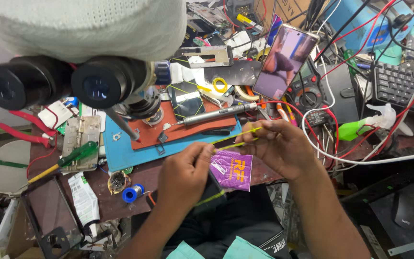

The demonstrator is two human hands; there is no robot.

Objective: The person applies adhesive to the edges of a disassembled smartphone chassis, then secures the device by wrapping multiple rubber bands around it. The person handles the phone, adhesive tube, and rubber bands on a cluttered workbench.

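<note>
Both hands are working close together just in front of the person's lap, at the near edge of the crowded table (135, 180). The left hand (184, 173) is closing its fingers (202, 149) around a small purple packet (231, 169), pinching its upper left corner. The right hand (281, 146), at three o'clock from the packet, is pinching thin yellow-green strips (238, 136) between its fingertips, and the strips are running out toward ten o'clock over the packet's top edge. Both sets of fingers are curled tight, with no open gap showing. At twelve o'clock from the hands a silver soldering iron (212, 115) is lying on a red mat (176, 127), which is sitting on a blue mat (120, 148). A microscope (68, 81) is filling the ten o'clock corner, and a lit phone (285, 61) is leaning at one o'clock.
</note>
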